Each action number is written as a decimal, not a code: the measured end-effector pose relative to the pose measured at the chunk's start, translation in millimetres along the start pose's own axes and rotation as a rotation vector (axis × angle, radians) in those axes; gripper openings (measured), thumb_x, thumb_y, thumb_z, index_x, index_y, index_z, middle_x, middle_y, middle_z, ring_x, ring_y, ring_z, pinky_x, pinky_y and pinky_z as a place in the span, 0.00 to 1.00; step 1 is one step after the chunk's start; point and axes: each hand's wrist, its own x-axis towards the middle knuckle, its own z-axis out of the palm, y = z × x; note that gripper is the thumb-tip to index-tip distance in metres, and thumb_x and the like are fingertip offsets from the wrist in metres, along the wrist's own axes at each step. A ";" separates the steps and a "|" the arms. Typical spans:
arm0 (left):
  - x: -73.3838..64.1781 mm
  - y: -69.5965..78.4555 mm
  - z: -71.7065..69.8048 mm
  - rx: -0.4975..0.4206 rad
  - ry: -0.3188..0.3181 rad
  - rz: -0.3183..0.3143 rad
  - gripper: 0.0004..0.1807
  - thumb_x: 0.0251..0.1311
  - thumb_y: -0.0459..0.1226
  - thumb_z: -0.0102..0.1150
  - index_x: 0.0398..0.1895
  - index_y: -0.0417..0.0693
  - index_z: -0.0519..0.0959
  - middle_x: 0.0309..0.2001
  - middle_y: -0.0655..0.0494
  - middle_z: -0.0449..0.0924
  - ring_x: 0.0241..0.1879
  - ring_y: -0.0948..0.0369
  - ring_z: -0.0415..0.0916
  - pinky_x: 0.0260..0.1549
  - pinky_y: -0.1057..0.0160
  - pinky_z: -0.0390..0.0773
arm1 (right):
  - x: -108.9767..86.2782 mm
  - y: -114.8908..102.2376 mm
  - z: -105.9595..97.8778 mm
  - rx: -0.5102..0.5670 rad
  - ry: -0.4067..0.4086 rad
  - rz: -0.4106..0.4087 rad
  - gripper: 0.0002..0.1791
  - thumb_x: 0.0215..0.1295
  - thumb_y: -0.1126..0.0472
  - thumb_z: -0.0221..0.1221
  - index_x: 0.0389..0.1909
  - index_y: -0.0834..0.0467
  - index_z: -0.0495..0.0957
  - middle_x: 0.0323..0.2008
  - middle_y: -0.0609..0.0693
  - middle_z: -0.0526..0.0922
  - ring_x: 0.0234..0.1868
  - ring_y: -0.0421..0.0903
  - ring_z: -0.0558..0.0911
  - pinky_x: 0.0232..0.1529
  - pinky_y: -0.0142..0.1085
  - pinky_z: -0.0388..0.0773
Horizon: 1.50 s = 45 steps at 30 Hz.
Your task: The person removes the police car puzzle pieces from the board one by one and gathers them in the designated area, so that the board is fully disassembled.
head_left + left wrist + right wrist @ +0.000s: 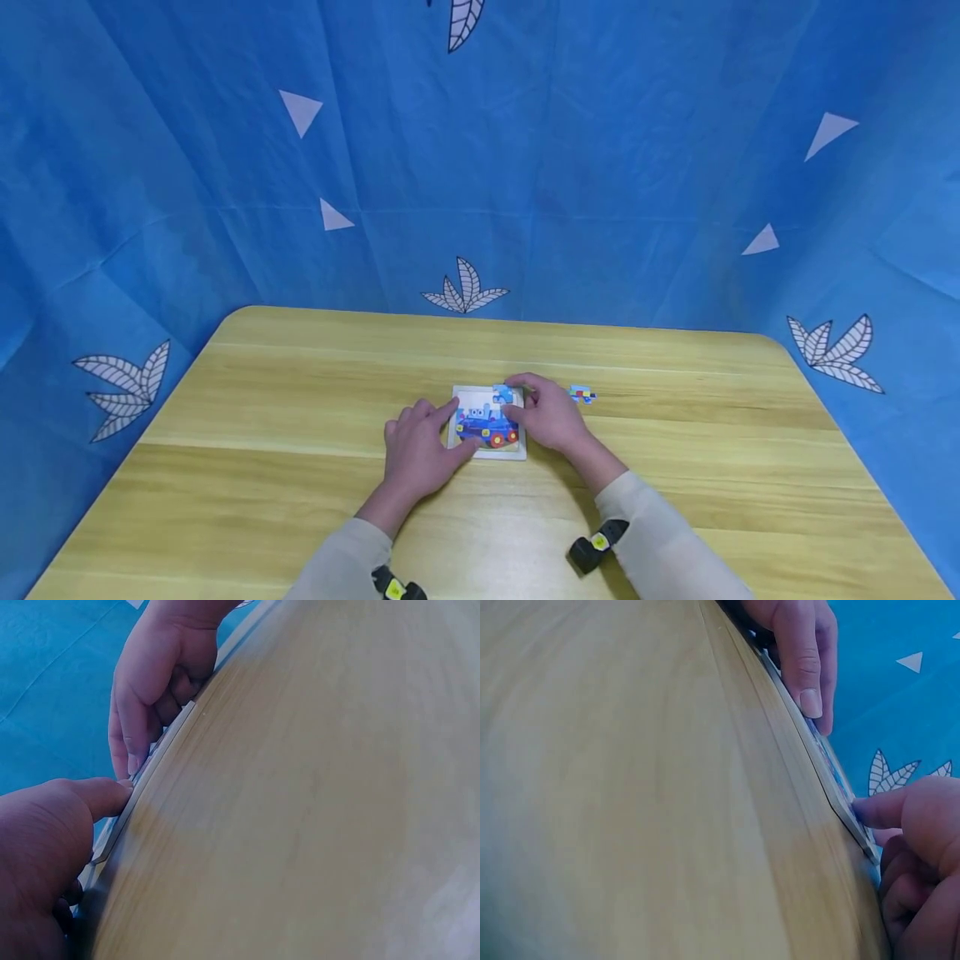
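A small jigsaw puzzle in a white frame (489,455) lies on the table, its picture a blue vehicle with red and yellow wheels. My left hand (420,454) rests at the frame's left side, index finger on the left edge and thumb on the lower part of the picture. From the right, my right hand (553,417) has thumb and index finger on either side of a light-blue puzzle piece (502,392) in the upper right corner. In both wrist views the frame appears nearly edge-on, with its picture mostly hidden.
Just right of my right hand lies a loose puzzle piece (581,393) in several colours. The wooden table (285,400) ends at the back against a blue curtain (600,167) printed with leaves and triangles.
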 end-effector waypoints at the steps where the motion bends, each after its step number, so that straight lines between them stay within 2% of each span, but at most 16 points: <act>1: -0.3 0.0 0.1 -0.002 -0.003 -0.002 0.40 0.53 0.62 0.68 0.67 0.51 0.77 0.39 0.58 0.70 0.36 0.58 0.64 0.38 0.54 0.58 | -0.1 0.4 0.3 0.003 0.000 0.000 0.21 0.63 0.57 0.68 0.58 0.51 0.81 0.15 0.47 0.67 0.14 0.44 0.64 0.18 0.36 0.59; 7: -1.9 -0.8 1.8 -0.002 -0.012 -0.020 0.41 0.52 0.63 0.68 0.67 0.52 0.76 0.38 0.59 0.69 0.36 0.58 0.63 0.38 0.55 0.57 | -1.8 0.0 0.3 0.030 -0.015 0.017 0.20 0.64 0.59 0.68 0.57 0.51 0.81 0.14 0.46 0.65 0.13 0.43 0.62 0.17 0.36 0.58; 21: 0.9 0.8 0.5 -0.001 -0.002 0.003 0.41 0.53 0.62 0.67 0.67 0.51 0.76 0.39 0.57 0.71 0.36 0.57 0.64 0.38 0.54 0.58 | 2.7 -1.5 1.5 -0.023 0.035 0.085 0.19 0.62 0.57 0.69 0.54 0.50 0.83 0.15 0.46 0.67 0.14 0.43 0.64 0.18 0.36 0.60; 26: 0.5 0.8 0.9 -0.006 -0.002 0.007 0.41 0.53 0.62 0.67 0.67 0.52 0.76 0.39 0.57 0.71 0.36 0.58 0.64 0.39 0.54 0.58 | 2.4 -2.2 0.7 -0.002 0.035 0.105 0.18 0.61 0.58 0.69 0.53 0.49 0.84 0.13 0.46 0.65 0.13 0.43 0.63 0.17 0.35 0.59; 35: -0.4 0.2 -0.3 0.002 0.002 0.012 0.41 0.53 0.62 0.67 0.67 0.52 0.76 0.39 0.58 0.71 0.35 0.58 0.63 0.38 0.55 0.58 | 3.1 -2.9 2.5 -0.005 0.059 0.098 0.17 0.59 0.59 0.69 0.50 0.49 0.85 0.14 0.46 0.66 0.15 0.44 0.65 0.19 0.37 0.61; 45: -0.9 0.0 -0.5 0.004 0.009 0.013 0.41 0.53 0.62 0.67 0.66 0.52 0.77 0.40 0.57 0.72 0.36 0.57 0.65 0.38 0.54 0.58 | 4.0 -2.6 3.5 -0.031 0.083 0.072 0.17 0.64 0.59 0.67 0.54 0.54 0.83 0.16 0.47 0.69 0.17 0.44 0.66 0.22 0.38 0.62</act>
